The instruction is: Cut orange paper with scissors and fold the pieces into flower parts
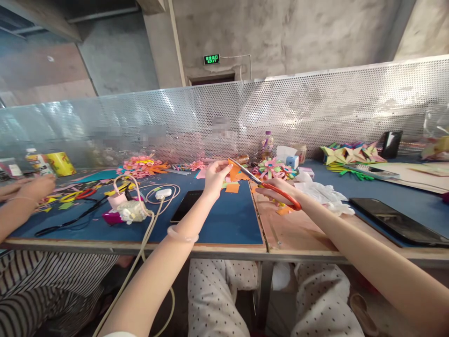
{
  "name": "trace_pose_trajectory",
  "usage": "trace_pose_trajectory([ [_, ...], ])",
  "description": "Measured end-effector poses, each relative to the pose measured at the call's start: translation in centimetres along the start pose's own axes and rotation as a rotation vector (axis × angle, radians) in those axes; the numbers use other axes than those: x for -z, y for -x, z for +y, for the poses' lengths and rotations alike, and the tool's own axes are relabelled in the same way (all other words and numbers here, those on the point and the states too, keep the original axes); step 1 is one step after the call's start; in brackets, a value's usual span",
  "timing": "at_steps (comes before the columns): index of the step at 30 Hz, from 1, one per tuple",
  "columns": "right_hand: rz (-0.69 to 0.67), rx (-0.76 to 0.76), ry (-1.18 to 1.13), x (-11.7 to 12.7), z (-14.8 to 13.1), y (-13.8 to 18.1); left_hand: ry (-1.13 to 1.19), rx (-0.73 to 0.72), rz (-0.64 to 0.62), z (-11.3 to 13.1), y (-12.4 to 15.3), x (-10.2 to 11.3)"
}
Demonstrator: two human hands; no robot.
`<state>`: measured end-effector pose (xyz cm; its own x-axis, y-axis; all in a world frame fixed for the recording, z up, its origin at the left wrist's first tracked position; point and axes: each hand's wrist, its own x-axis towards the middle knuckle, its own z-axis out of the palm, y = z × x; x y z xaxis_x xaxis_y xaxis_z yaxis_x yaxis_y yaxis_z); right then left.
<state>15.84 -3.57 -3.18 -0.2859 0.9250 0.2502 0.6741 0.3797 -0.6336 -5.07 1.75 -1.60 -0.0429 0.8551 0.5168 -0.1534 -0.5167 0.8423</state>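
My left hand (214, 177) pinches a piece of orange paper (234, 170) and holds it up above the blue table mat (224, 220). My right hand (280, 188) grips red-handled scissors (277, 189), whose open blades reach left onto the orange paper. Small orange offcuts (232, 187) lie on the mat just below the paper. A pale bangle (181, 235) circles my left wrist.
A black phone (185, 205) lies left of my hands, another dark phone (396, 216) at the right. White crumpled tissue (324, 193), paper flowers (271, 168), a bottle (267, 145) and a charger with cables (131, 210) crowd the table. Another person's hand (33, 188) works at far left. A perforated metal screen (315, 112) closes the back.
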Motion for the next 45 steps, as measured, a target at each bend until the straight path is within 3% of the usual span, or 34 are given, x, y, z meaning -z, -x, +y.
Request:
trace_pose_trajectory([
  [32,-0.002,-0.043,0.036,0.1,-0.6,0.3,0.029,0.022,0.004,0.0,0.0,0.0],
  [45,0.061,0.056,0.151,0.1,0.6,-0.3,0.055,0.043,0.003,-0.2,-0.1,0.0],
])
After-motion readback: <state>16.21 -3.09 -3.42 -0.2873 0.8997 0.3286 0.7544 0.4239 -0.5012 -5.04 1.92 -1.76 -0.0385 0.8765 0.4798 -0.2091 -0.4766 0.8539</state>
